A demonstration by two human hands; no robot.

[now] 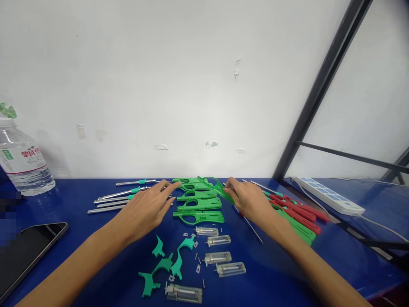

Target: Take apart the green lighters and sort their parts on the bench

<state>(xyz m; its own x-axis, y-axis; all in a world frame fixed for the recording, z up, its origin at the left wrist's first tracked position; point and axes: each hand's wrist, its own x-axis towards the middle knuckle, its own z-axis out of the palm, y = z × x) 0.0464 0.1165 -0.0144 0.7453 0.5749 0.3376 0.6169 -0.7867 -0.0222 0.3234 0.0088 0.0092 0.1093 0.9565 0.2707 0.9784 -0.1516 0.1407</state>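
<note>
My right hand [246, 196] grips a green lighter casing half [220, 187] by its handle end, holding it tilted over the back of a column of similar casings. My left hand [150, 207] is at the nozzle ends of that column, fingers apart and nothing seen between them; whether a fingertip touches the rear casing [183, 181] is unclear. The nearest casing of the column [201, 217] lies flat. Metal lighter tubes [105, 210] with teal pieces lie left of my left hand, partly hidden by it. Another metal rod [249, 226] lies below my right hand.
In front are clear fuel tanks [219, 257], teal triggers [162, 264], small screws and clips. Red-handled lighters [300, 211] and green ones [298, 226] lie right. A phone [32, 251] and water bottle [25, 162] stand left; a power strip [329, 196] and dark metal frame [306, 115] are right.
</note>
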